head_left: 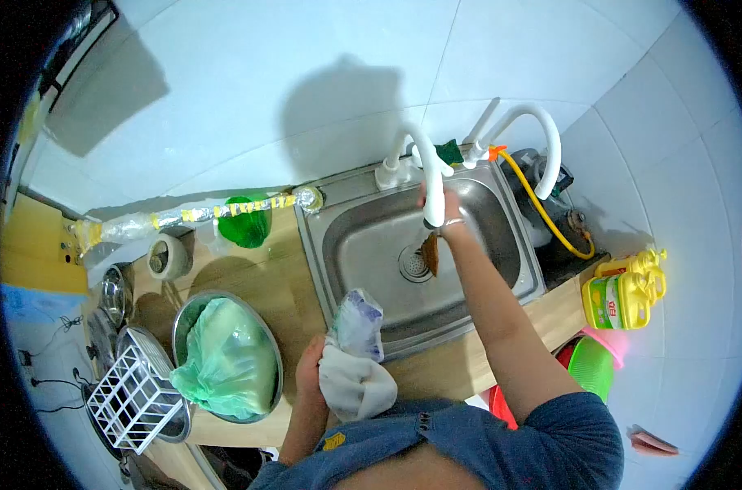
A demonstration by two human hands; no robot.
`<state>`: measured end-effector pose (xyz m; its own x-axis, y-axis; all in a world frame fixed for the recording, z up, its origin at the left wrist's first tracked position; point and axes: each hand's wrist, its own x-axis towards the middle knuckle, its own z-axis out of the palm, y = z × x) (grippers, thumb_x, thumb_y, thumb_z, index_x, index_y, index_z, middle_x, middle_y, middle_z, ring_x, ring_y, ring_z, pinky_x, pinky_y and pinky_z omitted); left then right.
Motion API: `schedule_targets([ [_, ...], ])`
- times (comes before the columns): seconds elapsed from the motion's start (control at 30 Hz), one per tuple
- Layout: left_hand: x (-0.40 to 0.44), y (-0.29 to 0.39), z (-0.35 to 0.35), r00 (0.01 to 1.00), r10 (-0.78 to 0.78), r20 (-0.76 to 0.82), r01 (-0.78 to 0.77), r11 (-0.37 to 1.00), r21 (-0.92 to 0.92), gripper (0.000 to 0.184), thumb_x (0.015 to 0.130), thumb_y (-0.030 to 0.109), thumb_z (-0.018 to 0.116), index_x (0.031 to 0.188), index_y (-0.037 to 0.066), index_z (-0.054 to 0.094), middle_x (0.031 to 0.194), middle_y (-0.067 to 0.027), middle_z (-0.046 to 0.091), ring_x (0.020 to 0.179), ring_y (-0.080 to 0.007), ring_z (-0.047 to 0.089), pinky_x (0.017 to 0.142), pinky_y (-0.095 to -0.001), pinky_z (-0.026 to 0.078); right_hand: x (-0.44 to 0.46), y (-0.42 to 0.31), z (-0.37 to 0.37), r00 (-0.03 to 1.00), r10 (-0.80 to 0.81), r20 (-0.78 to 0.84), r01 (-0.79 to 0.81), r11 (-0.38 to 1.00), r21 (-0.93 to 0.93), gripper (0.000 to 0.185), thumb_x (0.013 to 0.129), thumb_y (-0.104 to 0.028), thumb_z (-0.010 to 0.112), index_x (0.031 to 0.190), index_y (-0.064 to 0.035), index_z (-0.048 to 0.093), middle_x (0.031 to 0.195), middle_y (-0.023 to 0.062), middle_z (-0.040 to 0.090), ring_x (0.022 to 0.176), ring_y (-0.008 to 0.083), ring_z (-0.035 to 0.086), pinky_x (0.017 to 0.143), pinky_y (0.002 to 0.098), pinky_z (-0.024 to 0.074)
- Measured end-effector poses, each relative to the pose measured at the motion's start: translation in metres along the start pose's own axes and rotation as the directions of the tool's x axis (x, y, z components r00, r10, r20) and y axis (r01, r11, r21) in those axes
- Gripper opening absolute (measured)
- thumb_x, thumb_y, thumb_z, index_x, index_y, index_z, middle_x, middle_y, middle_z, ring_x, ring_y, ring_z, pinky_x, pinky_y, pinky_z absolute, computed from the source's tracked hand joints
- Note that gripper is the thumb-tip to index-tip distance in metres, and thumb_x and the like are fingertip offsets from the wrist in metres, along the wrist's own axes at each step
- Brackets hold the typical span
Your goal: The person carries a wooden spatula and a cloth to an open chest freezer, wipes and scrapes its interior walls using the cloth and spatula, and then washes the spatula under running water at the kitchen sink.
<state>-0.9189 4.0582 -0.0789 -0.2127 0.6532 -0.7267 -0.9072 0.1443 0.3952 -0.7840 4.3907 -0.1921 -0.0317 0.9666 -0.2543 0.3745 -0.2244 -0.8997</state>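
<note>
My left hand (pixel 310 371) is closed at the side of a bunched white cloth (pixel 355 384) in front of my body. Against the cloth's upper end rests a crumpled clear plastic bag (pixel 359 320) with purple print. My right hand (pixel 450 216) reaches over the steel sink (pixel 363 245), partly behind the white curved faucet (pixel 433 184), which hides most of its fingers. Just below the spout, a flat brown piece (pixel 430 254) appears beside the drain strainer (pixel 414 264). Whether my right hand touches that piece is not visible.
A steel bowl (pixel 279 359) with a green plastic bag (pixel 228 359) stands left, beside a white wire rack (pixel 134 398). A second white faucet (pixel 550 143) and a yellow hose (pixel 528 186) are at the right. Yellow jugs (pixel 624 298) stand at the right edge.
</note>
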Motion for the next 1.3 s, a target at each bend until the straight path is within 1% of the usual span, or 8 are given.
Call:
schedule_targets([
  [0.07, 0.001, 0.0, -0.006, 0.999, -0.027, -0.032, 0.028, 0.999, 0.022, 0.02, 0.082, 0.023, 0.041, 0.083, 0.005, 0.048, 0.076, -0.0088, 0.054, 0.068, -0.02, 0.055, 0.065, -0.0333, 0.046, -0.043, -0.024, 0.01, 0.943, -0.194, 0.269, 0.141, 0.969, 0.204, 0.024, 0.077, -0.027, 0.054, 0.07, -0.0042, 0.051, 0.059, 0.0019, 0.049, 0.051, 0.0095, 0.044, 0.048, 0.0223, 0.0363],
  [0.17, 0.003, -0.001, -0.013, 0.993, 0.016, 0.116, -0.011, 0.999, -0.045, 0.018, 0.083, 0.021, 0.04, 0.082, 0.005, 0.048, 0.076, -0.0082, 0.053, 0.068, -0.0189, 0.054, 0.064, -0.0324, 0.046, -0.061, -0.033, 0.014, 0.927, -0.14, 0.348, 0.112, 0.989, 0.099, 0.035, 0.075, -0.034, 0.055, 0.079, 0.0009, 0.056, 0.061, 0.0023, 0.05, 0.056, 0.0128, 0.049, 0.053, 0.0251, 0.0402],
  [0.33, -0.002, -0.001, -0.011, 0.998, 0.062, 0.011, -0.062, 0.997, 0.055, 0.016, 0.084, 0.018, 0.04, 0.081, 0.004, 0.048, 0.074, -0.0076, 0.053, 0.067, -0.0184, 0.054, 0.062, -0.0315, 0.046, -0.075, -0.052, 0.008, 0.907, -0.109, 0.408, 0.069, 0.991, 0.112, 0.033, 0.077, -0.035, 0.052, 0.065, -0.0042, 0.048, 0.058, 0.0008, 0.047, 0.054, 0.0106, 0.042, 0.051, 0.0234, 0.0367],
  [0.47, 0.006, -0.008, -0.024, 0.998, 0.026, 0.059, -0.023, 0.998, -0.062, 0.016, 0.084, 0.018, 0.04, 0.082, 0.004, 0.048, 0.073, -0.0074, 0.052, 0.065, -0.0179, 0.054, 0.062, -0.0308, 0.046, -0.084, -0.05, 0.001, 0.902, -0.197, 0.385, 0.15, 0.978, 0.147, 0.029, 0.079, -0.03, 0.052, 0.065, -0.0048, 0.049, 0.057, 0.0004, 0.048, 0.053, 0.0096, 0.043, 0.051, 0.0224, 0.0366],
  [0.73, -0.002, -0.004, -0.018, 0.997, 0.02, 0.079, -0.023, 0.999, 0.032, 0.016, 0.084, 0.019, 0.04, 0.078, 0.005, 0.047, 0.071, -0.0066, 0.052, 0.064, -0.0177, 0.053, 0.061, -0.0308, 0.046, -0.093, -0.05, 0.003, 0.922, -0.284, 0.264, 0.212, 0.939, 0.27, 0.026, 0.08, -0.026, 0.052, 0.066, -0.0051, 0.048, 0.059, -0.0014, 0.045, 0.055, 0.0083, 0.041, 0.052, 0.0223, 0.0337],
  [0.83, -0.009, 0.001, -0.008, 0.999, 0.004, 0.04, -0.004, 1.0, 0.006, 0.017, 0.084, 0.02, 0.04, 0.077, 0.006, 0.047, 0.07, -0.0062, 0.052, 0.063, -0.0171, 0.053, 0.061, -0.0305, 0.046, -0.081, -0.035, 0.005, 0.964, -0.097, 0.249, 0.04, 0.973, 0.227, 0.027, 0.08, -0.027, 0.052, 0.065, -0.0052, 0.047, 0.057, -0.0012, 0.044, 0.052, 0.0086, 0.039, 0.049, 0.0222, 0.0318],
  [0.93, -0.008, 0.001, -0.013, 0.997, 0.012, 0.072, -0.011, 1.0, -0.018, 0.017, 0.084, 0.021, 0.04, 0.076, 0.006, 0.046, 0.07, -0.0061, 0.051, 0.063, -0.0167, 0.053, 0.06, -0.0305, 0.046, -0.079, -0.028, 0.004, 0.985, -0.093, 0.148, 0.066, 0.982, 0.177, 0.031, 0.076, -0.032, 0.055, 0.066, -0.0031, 0.053, 0.056, -0.0005, 0.049, 0.052, 0.0096, 0.045, 0.049, 0.0239, 0.0371],
  [1.3, -0.006, 0.003, -0.01, 0.995, 0.032, 0.099, -0.027, 0.998, -0.049, 0.016, 0.083, 0.02, 0.041, 0.077, 0.007, 0.047, 0.07, -0.0058, 0.052, 0.063, -0.017, 0.054, 0.06, -0.0309, 0.046, -0.086, -0.045, -0.002, 0.973, -0.098, 0.211, 0.01, 0.925, 0.38, 0.023, 0.075, -0.024, 0.056, 0.069, -0.0036, 0.049, 0.06, -0.001, 0.045, 0.054, 0.009, 0.042, 0.05, 0.0227, 0.0351],
])
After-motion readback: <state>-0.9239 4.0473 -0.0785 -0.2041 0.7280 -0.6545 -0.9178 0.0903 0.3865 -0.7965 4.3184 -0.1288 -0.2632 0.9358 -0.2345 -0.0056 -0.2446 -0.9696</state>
